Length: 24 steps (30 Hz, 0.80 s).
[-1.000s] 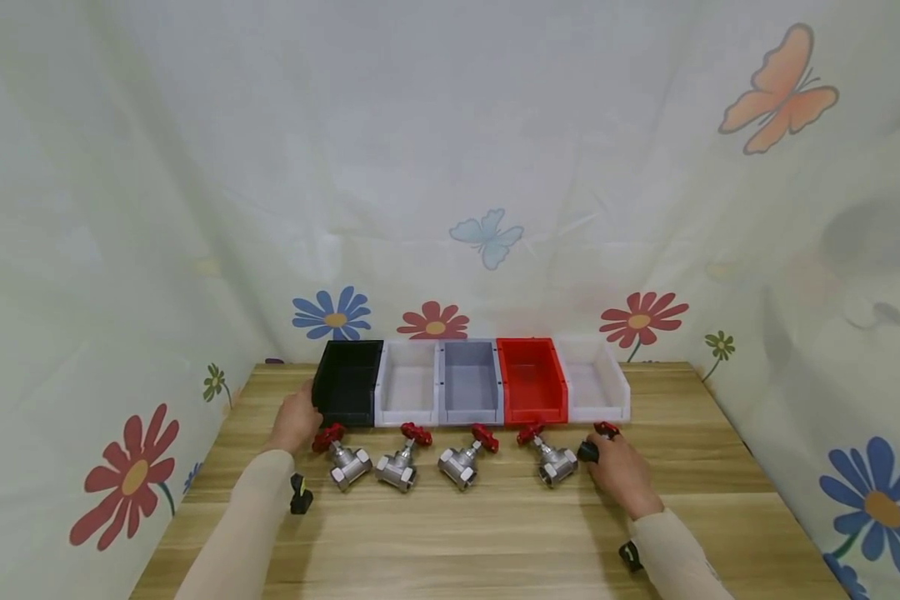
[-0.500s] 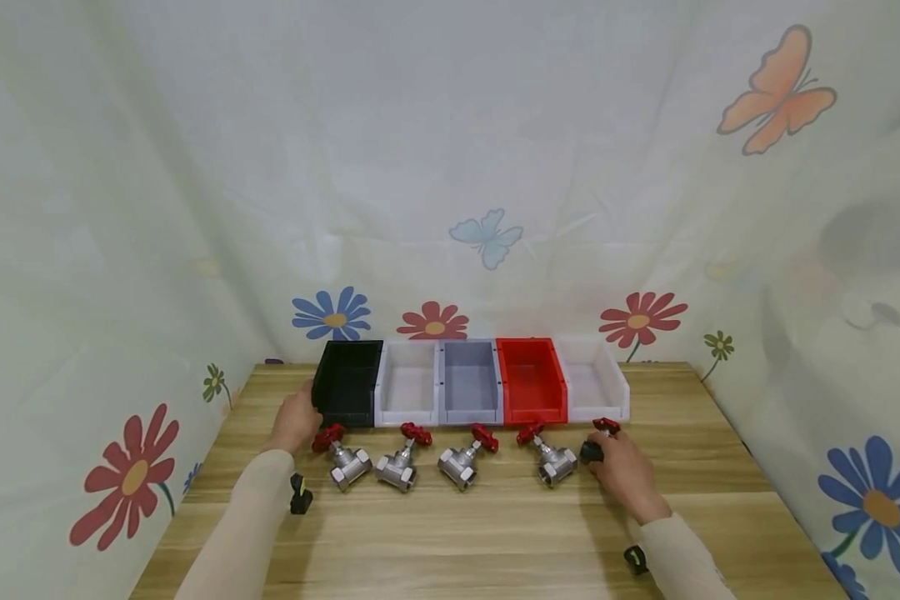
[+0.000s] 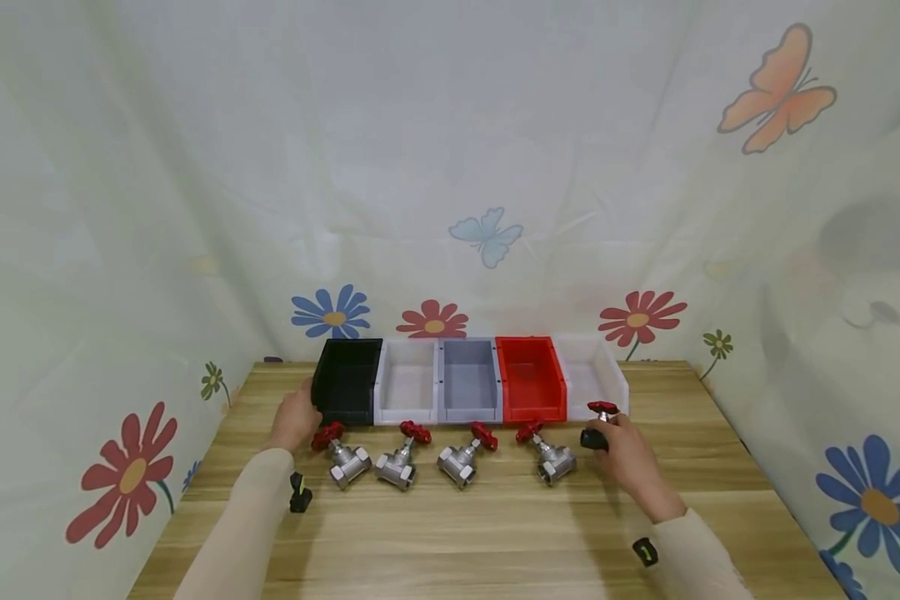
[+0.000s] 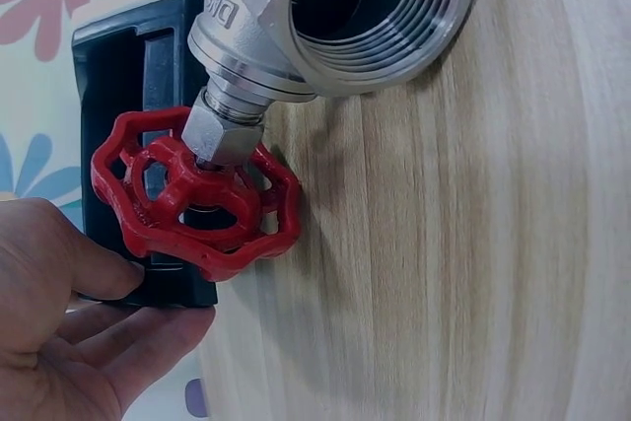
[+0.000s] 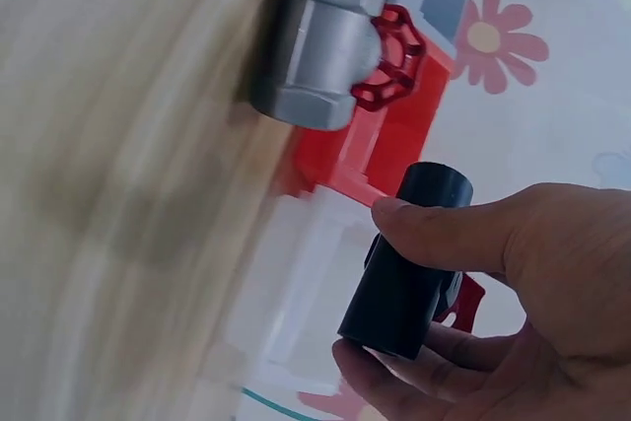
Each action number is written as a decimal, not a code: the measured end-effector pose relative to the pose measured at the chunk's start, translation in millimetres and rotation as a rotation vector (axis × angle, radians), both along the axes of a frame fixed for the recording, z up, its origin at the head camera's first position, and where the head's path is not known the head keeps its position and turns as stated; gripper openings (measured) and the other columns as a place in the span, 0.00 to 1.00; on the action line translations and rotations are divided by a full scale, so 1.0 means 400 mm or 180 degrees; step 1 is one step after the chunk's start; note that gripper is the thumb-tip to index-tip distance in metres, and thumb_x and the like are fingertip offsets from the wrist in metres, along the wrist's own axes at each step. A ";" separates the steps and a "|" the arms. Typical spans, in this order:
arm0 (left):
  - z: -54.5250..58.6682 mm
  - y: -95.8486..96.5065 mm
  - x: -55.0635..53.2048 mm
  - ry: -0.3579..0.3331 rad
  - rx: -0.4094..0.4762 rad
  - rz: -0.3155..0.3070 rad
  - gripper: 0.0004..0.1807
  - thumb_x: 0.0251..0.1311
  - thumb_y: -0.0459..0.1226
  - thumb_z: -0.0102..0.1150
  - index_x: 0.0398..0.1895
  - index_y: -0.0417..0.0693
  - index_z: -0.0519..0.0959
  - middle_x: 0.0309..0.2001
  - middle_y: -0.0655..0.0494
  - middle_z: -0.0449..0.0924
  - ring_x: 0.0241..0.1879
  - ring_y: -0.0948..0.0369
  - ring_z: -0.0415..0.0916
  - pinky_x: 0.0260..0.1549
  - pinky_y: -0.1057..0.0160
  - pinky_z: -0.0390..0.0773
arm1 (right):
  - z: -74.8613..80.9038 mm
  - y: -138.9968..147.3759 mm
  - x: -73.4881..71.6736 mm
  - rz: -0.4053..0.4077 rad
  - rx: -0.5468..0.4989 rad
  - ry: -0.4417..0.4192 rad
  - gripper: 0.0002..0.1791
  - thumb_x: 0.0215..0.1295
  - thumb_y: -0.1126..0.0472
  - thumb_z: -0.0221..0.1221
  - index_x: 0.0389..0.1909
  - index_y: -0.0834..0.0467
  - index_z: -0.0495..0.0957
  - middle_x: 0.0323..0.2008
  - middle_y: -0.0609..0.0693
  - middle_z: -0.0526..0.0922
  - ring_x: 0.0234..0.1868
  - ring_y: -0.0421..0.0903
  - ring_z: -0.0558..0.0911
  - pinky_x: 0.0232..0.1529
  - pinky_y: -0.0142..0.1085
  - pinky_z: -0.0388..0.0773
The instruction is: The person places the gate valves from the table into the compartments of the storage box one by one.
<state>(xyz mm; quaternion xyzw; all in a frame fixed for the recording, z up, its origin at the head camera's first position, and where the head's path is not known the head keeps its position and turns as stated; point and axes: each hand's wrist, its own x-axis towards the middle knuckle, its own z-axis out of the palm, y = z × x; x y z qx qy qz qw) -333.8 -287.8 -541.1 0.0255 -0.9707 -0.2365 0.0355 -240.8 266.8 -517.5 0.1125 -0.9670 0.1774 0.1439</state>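
My left hand (image 3: pixel 296 418) pinches the left wall of the black bin (image 3: pixel 347 417), thumb inside and fingers outside in the left wrist view. Close beside that hand lies a steel valve with a red handwheel (image 4: pixel 197 199). Between thumb and fingers, my right hand (image 3: pixel 630 454) grips a valve with a black body (image 5: pixel 399 288) and a red handwheel (image 3: pixel 603 407). It is raised in front of the right-hand white bin (image 3: pixel 598 414), which it partly overlaps in the head view. Part of its handwheel is hidden behind the hand in the right wrist view.
Several steel valves, among them one at the right (image 3: pixel 555 463), lie in a row on the wooden table (image 3: pixel 450 542). Behind them a white bin (image 3: pixel 407 416), a grey bin (image 3: pixel 471 415) and a red bin (image 3: pixel 534 412) stand side by side before a flowered curtain (image 3: pixel 390 167).
My right hand has lifted the black-bodied valve up from beside the row, and its handwheel now reaches the white bin's front edge. The left hand has stayed on the black bin.
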 end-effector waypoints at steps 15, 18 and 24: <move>-0.004 -0.003 -0.003 -0.0038 0.0108 0.0026 0.39 0.52 0.27 0.52 0.71 0.31 0.57 0.58 0.24 0.72 0.54 0.35 0.75 0.55 0.38 0.73 | 0.071 0.012 -0.042 0.0235 0.0119 0.0179 0.20 0.44 0.73 0.71 0.42 0.59 0.83 0.39 0.63 0.80 0.39 0.59 0.81 0.44 0.56 0.80; -0.004 -0.005 -0.005 -0.0045 0.0130 0.0039 0.39 0.51 0.27 0.51 0.72 0.32 0.56 0.58 0.24 0.72 0.54 0.35 0.75 0.55 0.38 0.73 | 0.081 0.015 -0.057 0.0261 0.0139 0.0178 0.20 0.46 0.72 0.71 0.43 0.58 0.83 0.41 0.64 0.80 0.40 0.59 0.81 0.44 0.56 0.80; -0.003 -0.003 -0.004 -0.0080 0.0136 0.0055 0.39 0.52 0.27 0.51 0.72 0.32 0.56 0.59 0.24 0.71 0.54 0.35 0.75 0.55 0.38 0.73 | 0.098 0.023 -0.089 0.0300 0.0209 0.0150 0.20 0.48 0.70 0.71 0.45 0.58 0.83 0.43 0.65 0.79 0.42 0.61 0.81 0.45 0.57 0.80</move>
